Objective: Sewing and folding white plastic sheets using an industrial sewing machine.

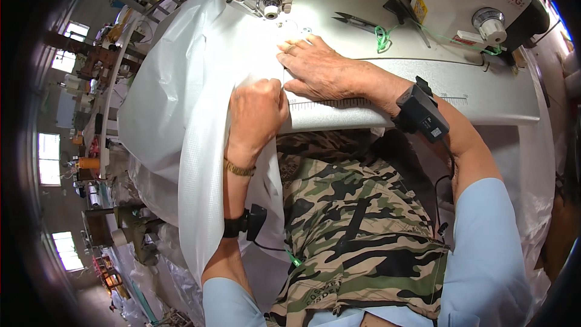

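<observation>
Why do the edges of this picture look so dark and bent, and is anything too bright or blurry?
Head view: the fisheye lens curves straight lines near the rim and leaves black corners. The windows at left are blown out white. The white fabric glares under strong light. The left hand and right hand are sharp; the background workshop at left is smeared and dim.

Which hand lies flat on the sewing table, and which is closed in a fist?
The right hand lies flat, fingers spread on the white fabric; the left hand is the fist gripping it.
</observation>
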Tool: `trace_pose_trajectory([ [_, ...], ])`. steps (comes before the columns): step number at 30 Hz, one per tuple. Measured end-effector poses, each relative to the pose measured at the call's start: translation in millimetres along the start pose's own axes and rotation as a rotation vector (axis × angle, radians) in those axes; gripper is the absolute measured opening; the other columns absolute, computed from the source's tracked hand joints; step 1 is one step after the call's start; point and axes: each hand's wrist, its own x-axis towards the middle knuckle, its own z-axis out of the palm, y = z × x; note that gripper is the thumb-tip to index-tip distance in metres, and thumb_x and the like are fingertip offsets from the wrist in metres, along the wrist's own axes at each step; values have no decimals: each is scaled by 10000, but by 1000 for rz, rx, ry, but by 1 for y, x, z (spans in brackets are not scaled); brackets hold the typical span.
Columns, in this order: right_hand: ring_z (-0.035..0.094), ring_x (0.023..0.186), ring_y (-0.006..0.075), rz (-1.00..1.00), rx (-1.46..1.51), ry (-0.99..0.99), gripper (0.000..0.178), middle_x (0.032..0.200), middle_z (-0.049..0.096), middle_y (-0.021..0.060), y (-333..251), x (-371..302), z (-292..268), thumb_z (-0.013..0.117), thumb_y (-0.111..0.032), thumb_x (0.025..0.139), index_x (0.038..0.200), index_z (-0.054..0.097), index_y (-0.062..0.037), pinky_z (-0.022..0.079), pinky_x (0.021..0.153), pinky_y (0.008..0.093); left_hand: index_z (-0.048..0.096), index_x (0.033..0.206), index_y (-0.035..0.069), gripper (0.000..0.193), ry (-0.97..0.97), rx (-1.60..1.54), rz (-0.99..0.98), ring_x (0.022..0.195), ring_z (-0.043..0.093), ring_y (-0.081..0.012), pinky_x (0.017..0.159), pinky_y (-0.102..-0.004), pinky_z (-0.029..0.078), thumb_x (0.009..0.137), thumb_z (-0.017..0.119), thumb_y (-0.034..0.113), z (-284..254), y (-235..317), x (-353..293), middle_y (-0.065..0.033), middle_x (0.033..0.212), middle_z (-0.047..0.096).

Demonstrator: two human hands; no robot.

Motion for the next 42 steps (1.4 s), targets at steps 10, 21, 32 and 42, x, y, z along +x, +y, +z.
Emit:
trace_pose_trajectory([
  [10,454,1253,345,78,31,131,423,1384,506,210,8,10,4,474,-251,946,1233,600,33,311,1101,461,633,703,15,146,1,58,-142,618,611,-393,599,-478,480,798,608,123,11,-9,34,-219,622,582],
  [21,550,1139,264,104,67,152,273,1140,633,140,7,6,-1,466,-169,937,1013,677,-14,368,1009,439,589,766,1,75,56,-98,-182,661,623,-375,622,-458,482,823,613,42,9,19,-4,-182,705,617],
  [32,575,1065,243,88,31,127,260,1019,642,115,4,10,5,481,-169,938,1035,661,-8,366,972,423,716,888,2,136,64,-45,-214,631,649,-304,646,-379,517,804,656,91,28,-11,37,-162,713,671],
  [42,563,1042,258,103,86,195,216,973,621,122,10,12,3,500,-176,916,974,640,-22,367,937,429,696,843,-4,100,114,-174,-311,704,643,-373,680,-455,508,821,629,66,36,-13,52,-207,736,650],
])
